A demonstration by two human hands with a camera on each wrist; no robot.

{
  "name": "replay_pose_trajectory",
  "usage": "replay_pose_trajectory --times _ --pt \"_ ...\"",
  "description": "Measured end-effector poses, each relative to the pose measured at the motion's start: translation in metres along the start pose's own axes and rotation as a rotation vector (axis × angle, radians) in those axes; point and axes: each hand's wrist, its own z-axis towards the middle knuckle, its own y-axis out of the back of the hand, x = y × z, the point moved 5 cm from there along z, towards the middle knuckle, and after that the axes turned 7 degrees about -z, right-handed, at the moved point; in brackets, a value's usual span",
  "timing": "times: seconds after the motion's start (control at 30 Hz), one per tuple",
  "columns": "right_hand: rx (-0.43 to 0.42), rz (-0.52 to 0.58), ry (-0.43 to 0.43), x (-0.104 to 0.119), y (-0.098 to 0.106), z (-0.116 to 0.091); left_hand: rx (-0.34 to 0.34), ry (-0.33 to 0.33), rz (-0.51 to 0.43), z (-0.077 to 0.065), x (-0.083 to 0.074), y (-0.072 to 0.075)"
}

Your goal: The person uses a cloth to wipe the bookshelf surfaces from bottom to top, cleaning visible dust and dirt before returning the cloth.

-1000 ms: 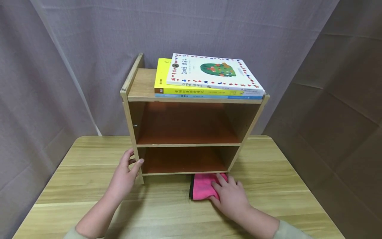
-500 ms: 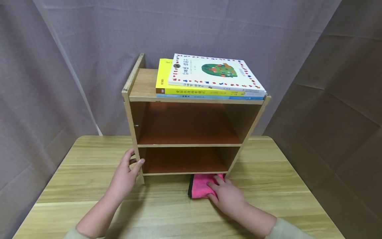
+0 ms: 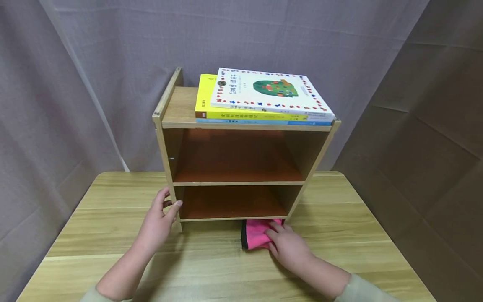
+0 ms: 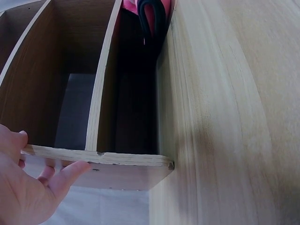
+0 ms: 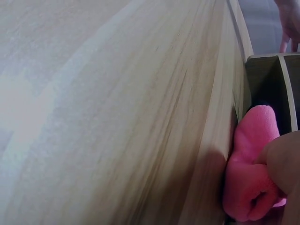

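Observation:
A small wooden shelf (image 3: 238,183) stands on the table, its compartments facing me. My left hand (image 3: 160,222) grips the lower part of its left side panel, thumb at the front edge and the other fingers on the outer side. In the left wrist view, that hand (image 4: 33,178) shows at the panel's edge. Under the bottom board, at the right, is a pink cloth (image 3: 257,235) with a black edge. My right hand (image 3: 288,247) holds this cloth against the tabletop, fingertips partly under the shelf. The right wrist view shows the cloth (image 5: 255,133) bunched beneath the hand.
Several books lie stacked on the shelf's top, a white picture book (image 3: 273,90) uppermost over a yellow book (image 3: 205,96) and a blue one. Grey curtains (image 3: 113,63) hang behind and beside the wooden table (image 3: 211,268).
My right hand has shifted slightly left under the shelf's right end. The cloth slid left, then back right, and is more bunched now. My left hand stays in place.

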Motion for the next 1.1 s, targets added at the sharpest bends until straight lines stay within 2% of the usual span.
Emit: replay_pose_trajectory --times 0.2,0.4,0.7,1.1 --pt "-0.112 0.051 0.029 -0.005 0.006 -0.008 -0.002 0.011 -0.005 0.000 0.001 0.000" --pt "-0.171 0.043 0.051 -0.008 0.012 -0.019 -0.008 0.007 -0.014 0.000 -0.001 0.000" --pt "-0.183 0.034 0.025 -0.014 0.024 -0.039 -0.008 0.008 -0.003 -0.001 0.000 -0.001" --pt "-0.220 -0.008 -0.025 -0.035 0.038 -0.066 -0.005 0.010 -0.014 -0.002 -0.004 -0.001"
